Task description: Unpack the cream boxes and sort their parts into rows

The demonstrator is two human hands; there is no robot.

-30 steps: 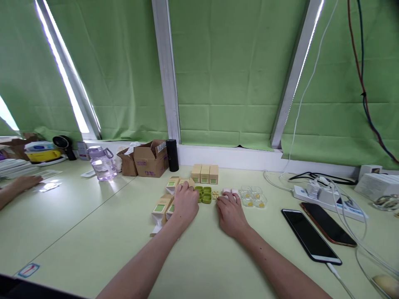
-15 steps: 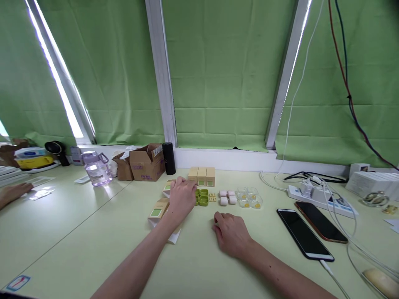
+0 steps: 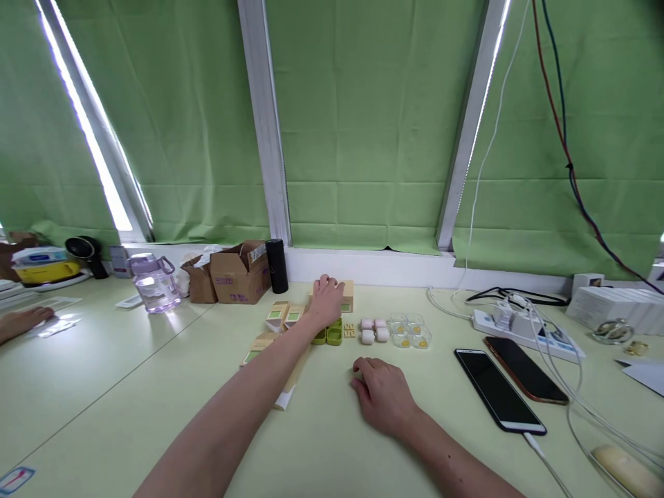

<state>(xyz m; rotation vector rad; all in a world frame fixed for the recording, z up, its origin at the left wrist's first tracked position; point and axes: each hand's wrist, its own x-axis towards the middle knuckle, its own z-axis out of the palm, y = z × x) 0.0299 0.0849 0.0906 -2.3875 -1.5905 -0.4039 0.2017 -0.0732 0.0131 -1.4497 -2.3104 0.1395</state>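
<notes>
My left hand (image 3: 326,303) reaches across to the row of small brown cardboard boxes at the back, its fingers bent over one of them and hiding most of it. The right-hand cardboard box (image 3: 347,296) of that row shows beside my thumb. Under the left wrist are green square containers (image 3: 334,336), partly covered. More small boxes with green windows (image 3: 277,315) stand left of my forearm, with further ones (image 3: 258,346) lying nearer me. My right hand (image 3: 384,394) rests on the table, fingers loosely curled in and nothing seen in them.
Small yellow pieces (image 3: 349,330), pinkish-white cubes (image 3: 374,330) and clear containers with yellow bits (image 3: 409,330) lie in groups. Two phones (image 3: 501,387), cables and a power strip (image 3: 523,332) are at right. A water bottle (image 3: 155,283) and cardboard carton (image 3: 241,273) stand left. Another person's hand (image 3: 25,321) is far left.
My left hand has moved away from me and to the right, from beside the green containers to the back row of boxes. The right hand stays where it was; the view shifts slightly.
</notes>
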